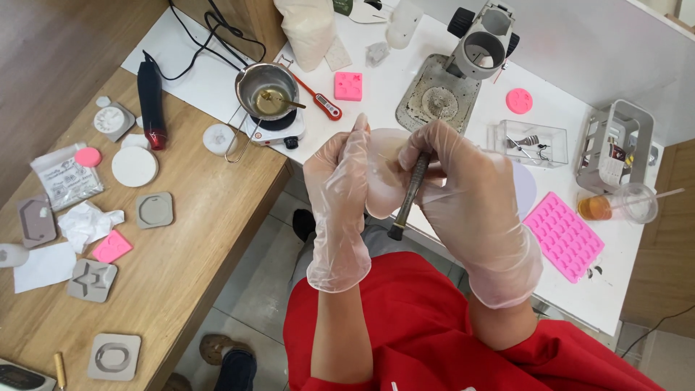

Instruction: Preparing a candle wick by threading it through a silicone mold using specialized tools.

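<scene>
Pale rounded piece held up over the gap between the two tables, cupped in the gloved left hand; mostly covered by both gloves, so shape and material hard to make out. Left hand curled around it, fingers closed on its near side, thumb pointing up. Right hand, also in a clear glove, wrapped around a dark metal tool, gripping it near the top; tool slanted down and to the left, working end hidden behind the fingers and pressed against the pale piece, lower end sticking out below the hands.

Behind the hands, on the white table: small steel pot on a hotplate, contents dim and hard to read; red probe thermometer just beside it; microscope stand, top cut off by the frame edge. Pink silicone mould near the right wrist, plastic cup with amber liquid beyond it. On the wooden table, grey moulds and a dark red-tipped heat tool, well apart from the hands.
</scene>
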